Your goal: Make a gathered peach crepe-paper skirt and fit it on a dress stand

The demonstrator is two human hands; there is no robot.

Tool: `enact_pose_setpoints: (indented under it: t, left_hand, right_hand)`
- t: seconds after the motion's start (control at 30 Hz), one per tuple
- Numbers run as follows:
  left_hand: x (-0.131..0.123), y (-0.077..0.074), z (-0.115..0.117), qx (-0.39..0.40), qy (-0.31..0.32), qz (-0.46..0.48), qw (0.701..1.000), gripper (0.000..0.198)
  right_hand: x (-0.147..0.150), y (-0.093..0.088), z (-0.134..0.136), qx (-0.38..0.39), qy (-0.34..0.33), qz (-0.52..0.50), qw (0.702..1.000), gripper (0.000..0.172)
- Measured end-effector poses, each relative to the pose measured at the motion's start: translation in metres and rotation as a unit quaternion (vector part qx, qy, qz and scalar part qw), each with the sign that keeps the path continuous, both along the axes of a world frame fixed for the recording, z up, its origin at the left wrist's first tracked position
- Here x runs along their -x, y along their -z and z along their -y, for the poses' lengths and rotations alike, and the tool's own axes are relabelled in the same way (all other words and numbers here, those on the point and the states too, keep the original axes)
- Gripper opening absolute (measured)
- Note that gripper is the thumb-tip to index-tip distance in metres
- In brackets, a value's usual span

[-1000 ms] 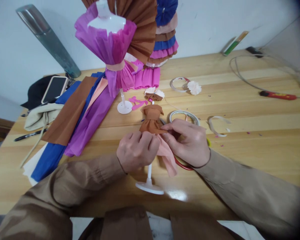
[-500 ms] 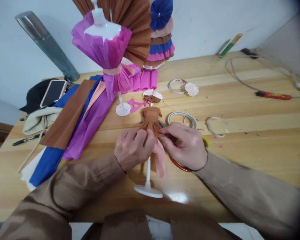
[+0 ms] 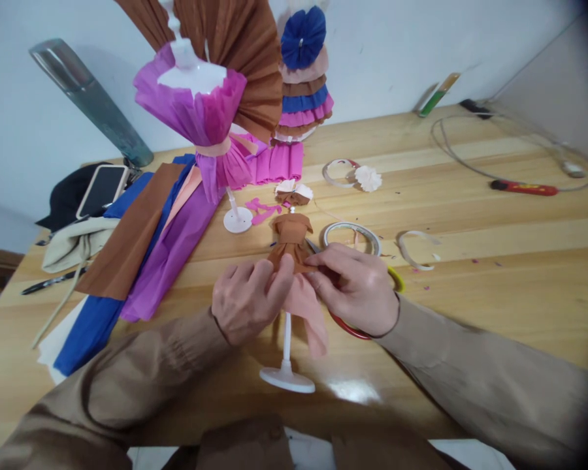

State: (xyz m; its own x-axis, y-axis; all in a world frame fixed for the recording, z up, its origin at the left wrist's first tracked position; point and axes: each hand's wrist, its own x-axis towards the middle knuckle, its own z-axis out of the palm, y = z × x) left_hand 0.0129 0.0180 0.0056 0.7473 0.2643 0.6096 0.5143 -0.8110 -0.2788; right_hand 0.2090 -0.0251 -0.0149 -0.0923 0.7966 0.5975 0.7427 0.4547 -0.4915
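In front of me a small doll mannequin stands on a white stand [image 3: 287, 378], dressed in a brown crepe paper dress [image 3: 293, 234]. From under the brown skirt hangs a pink paper strip [image 3: 306, 307]. My left hand [image 3: 252, 294] is closed at the skirt's left side, thumb and fingers pinching the paper. On the other side, my right hand [image 3: 357, 284] pinches the skirt's right edge between thumb and forefinger. Scissors with a red and yellow handle [image 3: 396, 279] lie partly hidden beneath my right hand. A roll of tape [image 3: 353, 226] lies just behind that hand.
At the back left stands a larger mannequin in a purple dress [image 3: 210, 114], before a big brown paper fan [image 3: 245, 59]. Folded crepe paper [image 3: 132, 235], a phone [image 3: 102, 190] and a pen [image 3: 49, 284] lie left. A cable with a red handle [image 3: 524, 188] is at right.
My left hand has shifted slightly left, showing more of the pink strip below the skirt. My right hand keeps its pinch on the skirt. The whole view has moved a little.
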Motion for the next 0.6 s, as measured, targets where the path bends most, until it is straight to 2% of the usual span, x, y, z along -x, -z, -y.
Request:
enact_pose_setpoints:
  t: [0.1,0.23,0.33,0.4,0.43,0.47,0.5,0.6]
  left_hand:
    - [0.01,-0.007,0.007,0.021,-0.011,-0.002,1.0,0.035]
    - [0.028,-0.014,0.02,0.037,0.009,0.012,0.999,0.038]
    - [0.036,-0.014,0.032,0.075,0.03,0.032,0.996,0.026]
    - [0.037,-0.014,0.043,0.158,0.024,0.067,0.985,0.007]
    - [0.037,-0.015,0.049,0.222,-0.005,0.103,0.97,0.006]
    - [0.036,-0.017,0.054,0.299,-0.022,0.117,0.947,0.017]
    - [0.035,-0.019,0.059,0.372,-0.022,0.13,0.919,0.018]
    - [0.033,-0.03,0.068,0.499,0.032,0.168,0.849,0.014]
  right_hand:
    - [0.0,-0.001,0.0,-0.001,0.001,0.001,1.0,0.009]
    - [0.0,0.0,0.0,-0.002,-0.001,-0.003,1.0,0.01]
    - [0.001,0.001,-0.001,-0.008,0.001,-0.001,1.0,0.01]
    - [0.001,0.002,-0.001,-0.011,0.004,-0.004,1.0,0.01]
    - [0.002,0.002,-0.001,-0.012,0.005,-0.007,1.0,0.01]
    - [0.002,0.003,-0.001,-0.012,0.006,-0.01,1.0,0.01]
    - [0.002,0.003,-0.001,-0.013,0.006,-0.012,1.0,0.01]
    - [0.002,0.003,-0.001,-0.015,0.008,-0.01,1.0,0.01]
